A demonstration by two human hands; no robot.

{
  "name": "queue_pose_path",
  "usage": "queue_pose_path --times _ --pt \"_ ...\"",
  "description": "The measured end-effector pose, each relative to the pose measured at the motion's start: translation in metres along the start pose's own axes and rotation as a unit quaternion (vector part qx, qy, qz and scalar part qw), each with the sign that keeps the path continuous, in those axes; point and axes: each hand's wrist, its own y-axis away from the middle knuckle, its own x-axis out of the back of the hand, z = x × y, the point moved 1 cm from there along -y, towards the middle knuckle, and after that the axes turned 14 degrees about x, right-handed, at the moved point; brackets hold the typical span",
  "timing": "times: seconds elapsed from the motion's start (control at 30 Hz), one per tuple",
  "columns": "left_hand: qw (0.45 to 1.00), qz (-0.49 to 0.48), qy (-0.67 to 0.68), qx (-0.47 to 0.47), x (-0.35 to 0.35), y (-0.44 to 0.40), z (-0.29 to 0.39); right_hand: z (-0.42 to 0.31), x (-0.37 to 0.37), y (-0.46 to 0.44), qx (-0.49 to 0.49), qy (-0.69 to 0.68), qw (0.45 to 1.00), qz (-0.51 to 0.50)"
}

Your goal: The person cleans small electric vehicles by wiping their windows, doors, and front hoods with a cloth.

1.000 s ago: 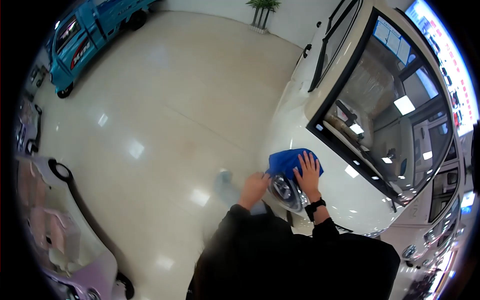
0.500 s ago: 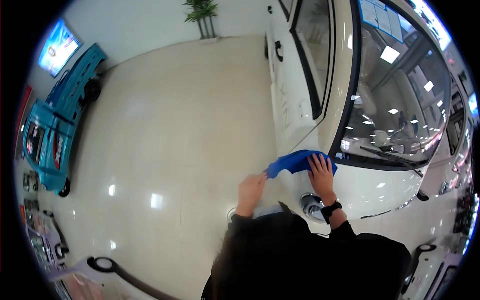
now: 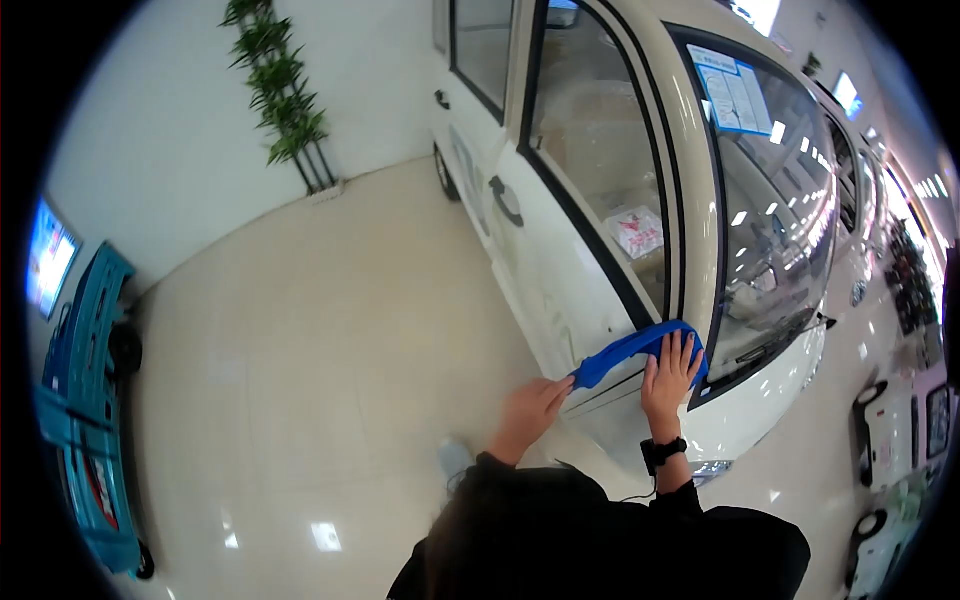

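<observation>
A blue cloth point(image 3: 622, 352) lies across the front corner of a white vehicle point(image 3: 565, 290), at the base of the side window and beside the windscreen. My left hand point(image 3: 530, 415) pinches the cloth's near left end, off the side of the body. Pressed flat on the other end is my right hand point(image 3: 672, 378), fingers stretched out and slightly apart. A black band point(image 3: 664, 452) is on the right wrist. Below that wrist, part of a headlight point(image 3: 712, 470) shows.
The windscreen wiper point(image 3: 765, 345) rests right of the cloth. A door handle point(image 3: 507, 202) juts from the vehicle's side. Tiled floor point(image 3: 330, 350) stretches left to a teal vehicle point(image 3: 95, 400). A tall plant point(image 3: 285, 95) stands by the wall. More vehicles point(image 3: 890, 430) are at right.
Both hands have moved the blue cloth up and right along the vehicle, from the front panel to the window's lower corner. The view has turned, showing more of the vehicle's side.
</observation>
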Motion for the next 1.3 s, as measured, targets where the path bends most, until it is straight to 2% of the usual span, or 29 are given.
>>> queue_pose_path --times 0.13,0.23,0.37,0.47,0.57,0.63,0.7,0.8,0.83,0.97,1.07,1.13,1.2,1.3 --pt "0.994 -0.056 0.019 -0.087 0.032 -0.071 -0.034 -0.009 -0.021 -0.03 -0.063 0.094 0.994 0.006" --pt "0.987 -0.132 0.061 -0.07 0.043 -0.108 -0.048 -0.025 -0.027 -0.043 -0.104 0.146 0.984 0.013" --pt "0.977 -0.163 0.092 -0.105 0.031 -0.155 -0.07 -0.031 -0.03 -0.048 -0.142 0.164 0.976 0.001" --pt "0.97 -0.185 0.136 -0.081 0.018 -0.194 -0.083 -0.026 -0.054 -0.043 -0.165 0.182 0.969 -0.009" --pt "0.971 -0.148 0.144 -0.117 0.001 -0.236 -0.104 -0.027 -0.083 -0.058 -0.203 0.182 0.962 -0.003" --pt "0.982 -0.137 0.121 -0.055 -0.006 -0.263 -0.126 -0.023 -0.109 -0.08 -0.217 0.185 0.958 0.015" --pt "0.983 -0.143 0.106 -0.053 -0.009 -0.296 -0.142 -0.019 -0.142 -0.109 -0.228 0.228 0.943 0.082" --pt "0.984 -0.155 0.082 -0.034 -0.014 -0.343 -0.159 -0.016 -0.158 -0.172 -0.244 0.221 0.936 0.122" --pt "0.985 -0.151 0.082 -0.022 -0.019 -0.356 -0.162 -0.012 -0.162 -0.189 -0.21 0.237 0.937 0.149" --pt "0.98 -0.157 0.113 0.034 -0.047 -0.408 -0.176 -0.015 -0.159 -0.243 -0.181 0.258 0.927 0.201" --pt "0.977 -0.15 0.148 0.039 -0.062 -0.438 -0.176 -0.024 -0.149 -0.272 -0.207 0.209 0.939 0.179" --pt "0.977 -0.133 0.166 0.004 -0.07 -0.46 -0.176 -0.024 -0.14 -0.295 -0.209 0.235 0.936 0.156" --pt "0.967 -0.175 0.179 0.056 -0.072 -0.48 -0.177 -0.028 -0.132 -0.325 -0.211 0.244 0.937 0.137" --pt "0.973 -0.169 0.154 -0.004 -0.076 -0.516 -0.187 -0.034 -0.12 -0.381 -0.242 0.225 0.933 0.142"
